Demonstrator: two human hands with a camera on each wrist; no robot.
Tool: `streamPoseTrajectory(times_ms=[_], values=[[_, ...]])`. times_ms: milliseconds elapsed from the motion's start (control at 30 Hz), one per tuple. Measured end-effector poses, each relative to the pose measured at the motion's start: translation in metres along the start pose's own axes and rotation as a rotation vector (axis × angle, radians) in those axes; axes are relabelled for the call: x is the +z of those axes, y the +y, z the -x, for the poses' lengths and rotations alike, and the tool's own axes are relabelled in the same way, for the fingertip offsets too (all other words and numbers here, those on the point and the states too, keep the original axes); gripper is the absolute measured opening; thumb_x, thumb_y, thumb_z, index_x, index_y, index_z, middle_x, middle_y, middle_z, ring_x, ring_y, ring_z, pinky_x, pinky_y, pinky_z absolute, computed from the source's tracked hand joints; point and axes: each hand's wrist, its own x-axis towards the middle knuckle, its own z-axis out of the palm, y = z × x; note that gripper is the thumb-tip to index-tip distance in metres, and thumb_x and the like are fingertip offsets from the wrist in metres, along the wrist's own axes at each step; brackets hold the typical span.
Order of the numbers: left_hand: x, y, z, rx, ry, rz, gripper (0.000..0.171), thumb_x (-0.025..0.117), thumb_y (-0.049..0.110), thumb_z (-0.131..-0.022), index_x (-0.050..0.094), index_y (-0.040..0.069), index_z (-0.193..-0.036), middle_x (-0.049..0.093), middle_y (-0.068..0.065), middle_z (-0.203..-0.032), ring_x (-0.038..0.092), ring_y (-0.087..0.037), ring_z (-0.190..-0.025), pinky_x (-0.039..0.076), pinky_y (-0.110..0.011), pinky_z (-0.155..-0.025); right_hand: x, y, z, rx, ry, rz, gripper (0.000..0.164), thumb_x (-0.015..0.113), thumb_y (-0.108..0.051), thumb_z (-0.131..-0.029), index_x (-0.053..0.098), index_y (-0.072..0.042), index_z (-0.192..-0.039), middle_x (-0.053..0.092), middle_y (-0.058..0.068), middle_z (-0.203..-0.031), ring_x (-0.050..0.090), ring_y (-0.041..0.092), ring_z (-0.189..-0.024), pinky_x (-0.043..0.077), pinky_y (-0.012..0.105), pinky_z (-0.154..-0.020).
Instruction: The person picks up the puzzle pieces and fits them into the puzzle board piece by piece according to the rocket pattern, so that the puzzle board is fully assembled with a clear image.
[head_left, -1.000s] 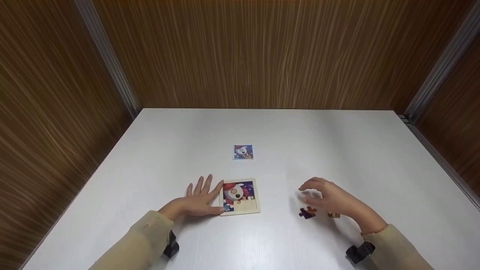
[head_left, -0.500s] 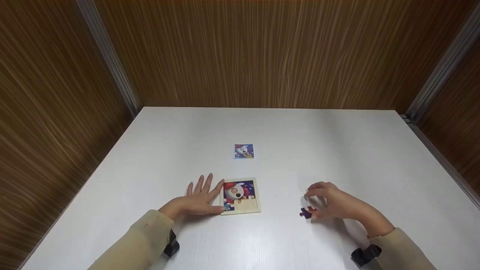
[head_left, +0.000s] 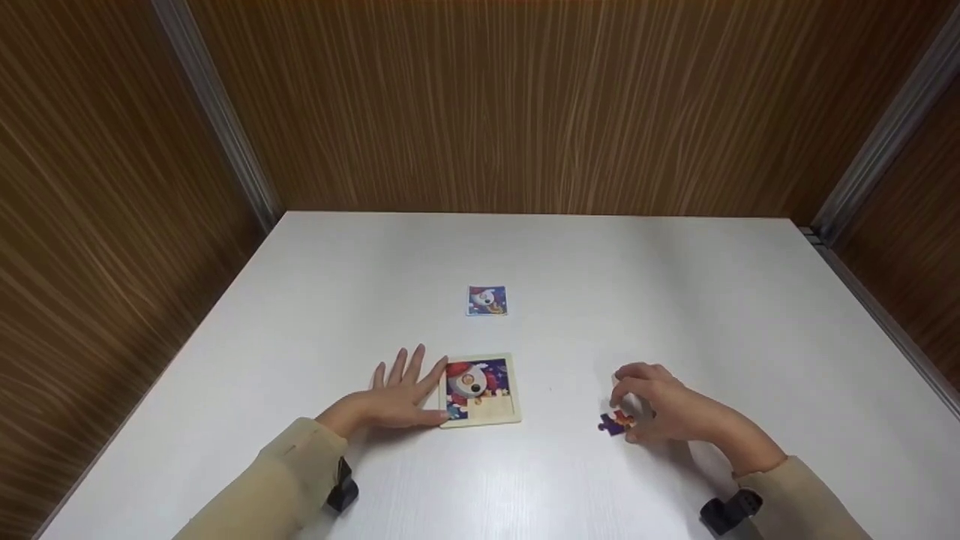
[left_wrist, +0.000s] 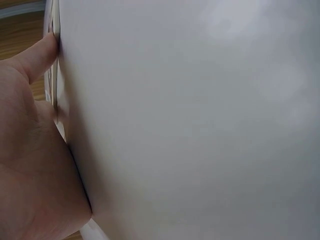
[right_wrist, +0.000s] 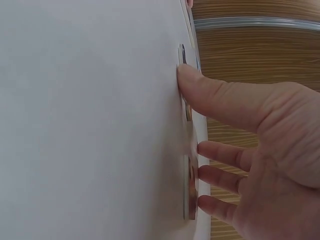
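My left hand [head_left: 401,403] lies with fingers spread, thumb and index finger touching the left edge of a square wooden puzzle board [head_left: 480,424]. The board carries a picture of a white character with a red hat on purple, and its lower right shows bare wood. My right hand [head_left: 667,405] pinches a purple and orange jigsaw piece [head_left: 611,424] between thumb and index finger, low over the table. In the right wrist view the thumb covers part of that piece [right_wrist: 188,111]. A second puzzle piece [right_wrist: 190,200] lies below the other fingers, hidden by the hand in the head view.
A small picture card [head_left: 487,301] with a similar image lies behind the board. The white table [head_left: 360,292] meets a wood-grain panel [head_left: 525,112] at the back, with further panels at both sides.
My right hand has shifted a little right and lower, and its thumb and index finger have closed in on the purple and orange piece. The left hand stays in place.
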Motion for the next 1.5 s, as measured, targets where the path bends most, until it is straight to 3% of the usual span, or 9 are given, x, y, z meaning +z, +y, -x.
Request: streamPoseTrajectory(times_ms=[233, 433, 767, 1233, 1500], values=[[-0.001, 0.001, 0.001, -0.027, -0.005, -0.032, 0.093, 0.046, 0.068, -0.082, 0.004, 0.022, -0.151, -0.018, -0.017, -0.152, -0.022, -0.036, -0.136, -0.014, -0.057, -0.103, 0.004, 0.001, -0.001, -0.015, 0.006, 0.019, 0.029, 0.078, -0.013, -0.072, 0.059, -0.023, -0.091, 0.039, 0.021, -0.132, 0.033, 0.045, -0.118, 0.034, 0.064, -0.083], [-0.001, 0.000, 0.000, -0.012, 0.000, -0.001, 0.096, 0.047, 0.069, -0.080, 0.005, 0.020, -0.151, -0.018, -0.018, -0.152, -0.022, -0.036, -0.136, -0.015, -0.058, -0.102, 0.003, -0.001, 0.001, 0.003, -0.006, -0.001, 0.024, 0.076, -0.015, -0.074, 0.057, -0.020, -0.087, 0.037, 0.019, -0.134, 0.032, 0.040, -0.118, 0.031, 0.058, -0.083], [0.000, 0.000, -0.001, -0.031, -0.002, -0.042, 0.092, 0.047, 0.067, -0.082, 0.004, 0.023, -0.151, -0.018, -0.016, -0.152, -0.021, -0.035, -0.136, -0.013, -0.058, -0.103, 0.000, -0.001, 0.000, 0.045, -0.016, 0.021, 0.022, 0.078, -0.020, -0.073, 0.058, -0.021, -0.081, 0.038, 0.014, -0.135, 0.036, 0.031, -0.113, 0.036, 0.046, -0.079], [0.001, -0.001, -0.001, -0.011, -0.010, -0.013, 0.096, 0.047, 0.070, -0.080, 0.003, 0.022, -0.151, -0.020, -0.017, -0.152, -0.022, -0.036, -0.135, -0.016, -0.057, -0.102, 0.004, 0.003, -0.003, -0.022, 0.057, -0.013, 0.024, 0.074, -0.009, -0.073, 0.053, -0.018, -0.081, 0.049, 0.016, -0.125, 0.040, 0.038, -0.116, 0.038, 0.051, -0.086], [0.000, 0.002, -0.002, -0.037, -0.003, -0.037, 0.092, 0.047, 0.066, -0.082, 0.005, 0.022, -0.151, -0.017, -0.016, -0.153, -0.021, -0.035, -0.136, -0.013, -0.058, -0.103, 0.002, 0.002, -0.009, -0.051, 0.112, -0.040, 0.025, 0.072, -0.003, -0.072, 0.052, -0.014, -0.082, 0.057, 0.012, -0.116, 0.047, 0.035, -0.112, 0.035, 0.054, -0.092]])
